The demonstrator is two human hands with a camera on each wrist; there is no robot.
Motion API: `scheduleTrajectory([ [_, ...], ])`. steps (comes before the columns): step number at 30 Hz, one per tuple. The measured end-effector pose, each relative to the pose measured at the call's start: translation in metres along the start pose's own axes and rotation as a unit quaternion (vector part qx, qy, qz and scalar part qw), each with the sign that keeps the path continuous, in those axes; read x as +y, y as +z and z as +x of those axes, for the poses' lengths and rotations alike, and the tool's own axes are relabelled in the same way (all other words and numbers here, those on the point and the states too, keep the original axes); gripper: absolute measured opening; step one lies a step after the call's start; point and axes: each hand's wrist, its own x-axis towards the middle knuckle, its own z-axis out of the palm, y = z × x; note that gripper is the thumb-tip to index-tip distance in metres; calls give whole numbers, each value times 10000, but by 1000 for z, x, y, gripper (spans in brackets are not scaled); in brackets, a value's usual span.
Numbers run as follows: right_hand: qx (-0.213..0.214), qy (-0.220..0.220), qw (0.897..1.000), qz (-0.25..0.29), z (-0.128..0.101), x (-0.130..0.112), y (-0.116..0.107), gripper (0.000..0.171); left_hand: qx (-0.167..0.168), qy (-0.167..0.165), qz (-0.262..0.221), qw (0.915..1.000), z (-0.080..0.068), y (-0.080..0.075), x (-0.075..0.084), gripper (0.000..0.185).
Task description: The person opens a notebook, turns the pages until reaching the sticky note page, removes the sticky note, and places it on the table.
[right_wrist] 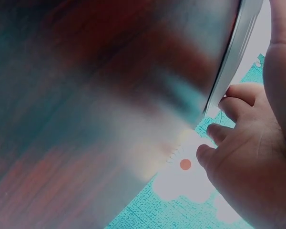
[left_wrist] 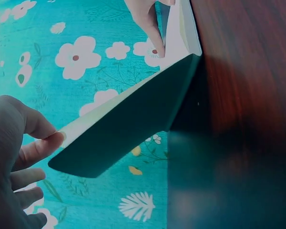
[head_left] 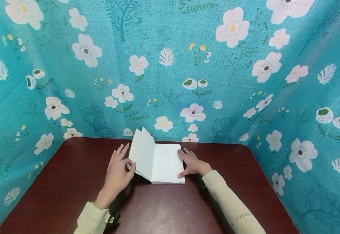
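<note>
An open notebook with blank white pages lies at the middle of a dark red-brown table. My left hand pinches the edge of the raised left-hand leaves between thumb and forefinger, the other fingers spread. The left wrist view shows the dark cover lifted off the table, with my left hand at its edge. My right hand rests flat on the right page. In the right wrist view my right hand lies at the notebook's edge.
A teal cloth with white flowers hangs behind the table and along both sides. The table's rounded back corners meet it. Both my arms wear pale yellow sleeves. A dark strap sits at my left wrist.
</note>
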Motion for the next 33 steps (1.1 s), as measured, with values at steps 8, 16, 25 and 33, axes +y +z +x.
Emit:
scheduleTrajectory([
  [8,-49,-98,9999,-114,3,2,1,123,25,-261,-67,9996,-11,-4,-14,22],
  [16,-86,-150,9998,-101,2,2,-1,123,-138,-608,179,9979,-23,-7,-25,22],
  [25,-19,-176,9998,-39,-1,2,0,123,-586,-1061,408,9918,-30,-5,-38,21],
  [33,21,-211,9998,-56,0,2,0,122,-1001,-1397,671,9828,-35,-3,-46,24],
])
